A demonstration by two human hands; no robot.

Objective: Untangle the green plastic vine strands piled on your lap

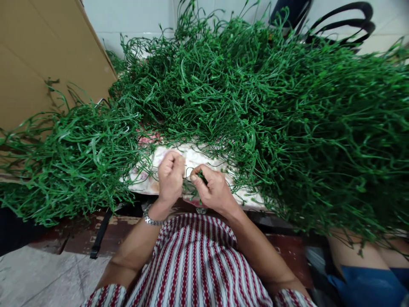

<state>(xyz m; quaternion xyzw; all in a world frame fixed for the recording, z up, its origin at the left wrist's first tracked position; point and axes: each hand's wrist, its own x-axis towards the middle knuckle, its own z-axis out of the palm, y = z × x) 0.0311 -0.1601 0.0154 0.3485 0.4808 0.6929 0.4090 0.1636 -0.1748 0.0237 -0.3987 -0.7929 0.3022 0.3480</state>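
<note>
My left hand [171, 177] is closed over a pale, patterned cloth [191, 155]; whatever its fingers grip is hidden. Close beside it, with a small gap between, my right hand [214, 187] is curled with thumb and forefinger pinched together. Green flower-chive stems [201, 175] show inside that curled grip. Behind both hands rises a big heap of thin, budded chive stems [220, 81], spreading far to the right. To the left lies a smaller pile of paler green stems [89, 157]. A few loose stems are scattered over the cloth.
A tall cardboard panel [41, 47] stands at the back left. Black looped handles [345, 25] show behind the heap, against a white tiled wall. A black strap [101, 234] hangs over the dark red wood edge. At lower right are another person's bare legs and blue garment [367, 281].
</note>
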